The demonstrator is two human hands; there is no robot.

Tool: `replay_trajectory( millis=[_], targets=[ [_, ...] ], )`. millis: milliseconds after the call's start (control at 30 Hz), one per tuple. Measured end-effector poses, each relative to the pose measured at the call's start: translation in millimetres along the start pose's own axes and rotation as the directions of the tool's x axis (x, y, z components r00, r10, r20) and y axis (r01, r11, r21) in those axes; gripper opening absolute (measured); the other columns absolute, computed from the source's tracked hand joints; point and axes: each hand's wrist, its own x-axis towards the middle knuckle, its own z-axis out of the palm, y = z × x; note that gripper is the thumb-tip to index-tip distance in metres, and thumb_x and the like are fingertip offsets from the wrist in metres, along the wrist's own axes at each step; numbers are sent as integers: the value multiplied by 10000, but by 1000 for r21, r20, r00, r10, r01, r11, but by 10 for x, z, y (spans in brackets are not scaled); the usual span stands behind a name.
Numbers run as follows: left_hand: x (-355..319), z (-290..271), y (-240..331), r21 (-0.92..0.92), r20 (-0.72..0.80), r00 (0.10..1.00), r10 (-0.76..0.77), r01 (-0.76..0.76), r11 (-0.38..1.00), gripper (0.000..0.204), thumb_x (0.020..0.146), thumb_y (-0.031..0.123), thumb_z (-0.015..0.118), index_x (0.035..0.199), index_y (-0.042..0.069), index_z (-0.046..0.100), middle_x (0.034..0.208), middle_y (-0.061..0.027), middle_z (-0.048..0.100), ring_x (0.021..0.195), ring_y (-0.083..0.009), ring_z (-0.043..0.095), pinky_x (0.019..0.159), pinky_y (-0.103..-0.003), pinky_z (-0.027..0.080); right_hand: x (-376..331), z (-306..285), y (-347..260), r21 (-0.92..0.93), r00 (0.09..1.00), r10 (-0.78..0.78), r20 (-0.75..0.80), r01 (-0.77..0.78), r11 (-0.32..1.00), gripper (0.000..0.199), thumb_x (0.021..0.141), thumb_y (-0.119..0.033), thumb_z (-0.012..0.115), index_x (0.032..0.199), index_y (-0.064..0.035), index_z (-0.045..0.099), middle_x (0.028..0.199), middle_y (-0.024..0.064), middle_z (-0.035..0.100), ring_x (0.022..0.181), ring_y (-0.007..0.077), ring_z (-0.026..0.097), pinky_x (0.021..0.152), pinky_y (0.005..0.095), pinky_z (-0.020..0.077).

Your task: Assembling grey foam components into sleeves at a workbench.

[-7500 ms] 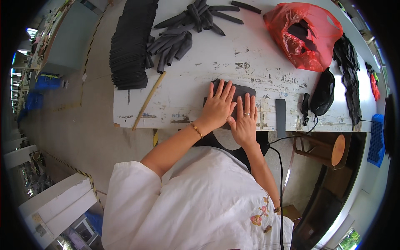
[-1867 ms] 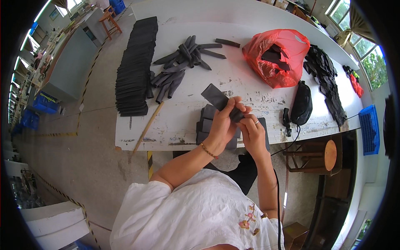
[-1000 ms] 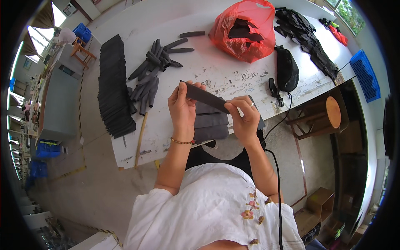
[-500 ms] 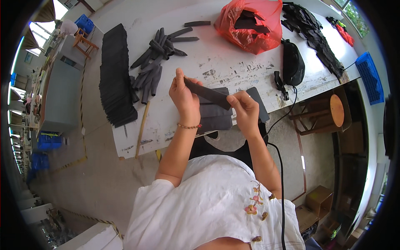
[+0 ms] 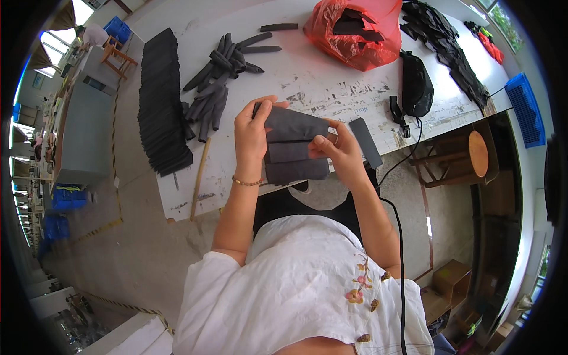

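Between my two hands a dark grey fabric piece [image 5: 297,123] is stretched out, its broad face turned up. My left hand [image 5: 253,131] pinches its left end, thumb on top. At its right end my right hand [image 5: 339,151] has thumb and fingers closed on the edge. Right under it, near the table's front edge, lie more flat dark fabric pieces [image 5: 297,171], partly covered by the held one. To the left is a loose heap of rolled dark fabric tubes [image 5: 213,100]. Farther left runs a long overlapping row of black fabric pieces [image 5: 161,100].
A red plastic bag [image 5: 355,41] with dark pieces inside stands at the back of the white table [image 5: 278,71]. Beside it are a black pouch [image 5: 416,86] with a cable, a dark flat plate [image 5: 366,142] and a black pile [image 5: 444,44]. A wooden stick [image 5: 200,180] lies front left.
The held fabric piece has turned from a narrow slanting strip to a broad, nearly level face. My left hand has shifted slightly left, and my right hand has come a little lower.
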Motion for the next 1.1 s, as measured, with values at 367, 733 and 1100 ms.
replay_trajectory(
  millis=[367,733,1100],
  targets=[
    [12,-75,-54,-224,125,992,-20,48,973,278,964,206,569,1105,-30,606,983,-184,691,907,-218,686,671,-268,566,13,-70,-2,-31,998,-55,5,55,998,331,913,-44,591,1207,39,462,853,110,651,757,183,653,724,296,522],
    [-288,-511,-247,69,128,972,-196,188,980,277,919,83,573,1186,10,586,1061,-115,678,865,-120,619,683,-216,482,-21,-357,178,-456,943,-322,80,322,830,186,887,61,543,1011,-6,664,893,5,627,773,59,548,707,192,443],
    [-357,-631,-431,29,83,963,-257,255,966,279,917,28,546,1190,29,602,1022,-72,689,857,-74,595,699,-202,483,91,-324,536,-509,966,-238,-97,157,846,305,852,2,645,1152,-9,593,912,32,620,737,81,538,672,238,466]
  ],
)
